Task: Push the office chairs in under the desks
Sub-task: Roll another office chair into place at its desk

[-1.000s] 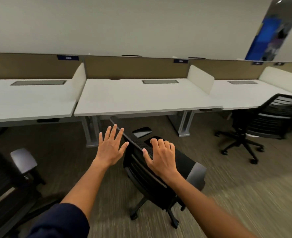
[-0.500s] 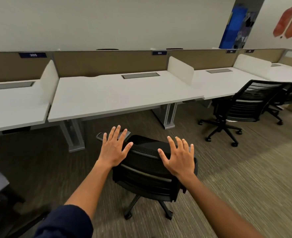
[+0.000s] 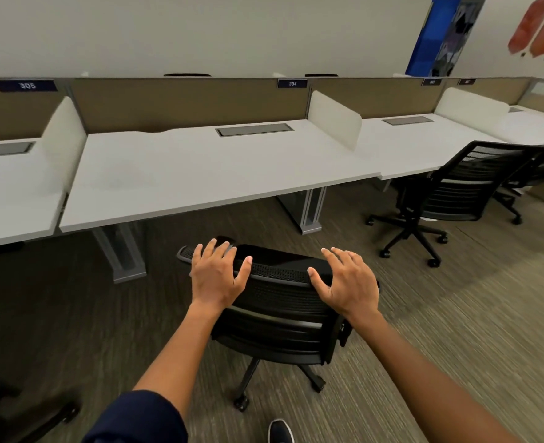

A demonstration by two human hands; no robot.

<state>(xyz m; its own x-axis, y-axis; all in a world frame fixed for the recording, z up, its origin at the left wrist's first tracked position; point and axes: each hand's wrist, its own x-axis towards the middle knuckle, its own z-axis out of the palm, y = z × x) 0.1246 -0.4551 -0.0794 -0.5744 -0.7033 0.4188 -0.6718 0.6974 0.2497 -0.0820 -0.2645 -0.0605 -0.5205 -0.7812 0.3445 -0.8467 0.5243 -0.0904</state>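
Head view: I'm laying both hands, left hand [image 3: 218, 276] and right hand [image 3: 347, 282], spread flat on the chair [image 3: 277, 302] backrest; next, rolling it forward under the tabletop [image 3: 200, 174] ahead.

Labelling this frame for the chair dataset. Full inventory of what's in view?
near office chair: 1, black mesh back, centre, on the carpet short of the middle desk
other office chairs: 2 at right by the desks, black; part of another at the bottom left edge
desks: 4 in a row, white tops, grey legs
back panels: tan, behind the desks, with dark number tags
side dividers: 3, off-white, between desks
cable trays: 4 partly seen, grey, set into the desk tops
carpet: brown-grey, striped
shoe: 1, dark, bottom edge
left hand: open, on the chair's back top
right hand: open, at the chair's back top
sleeve: navy, left arm
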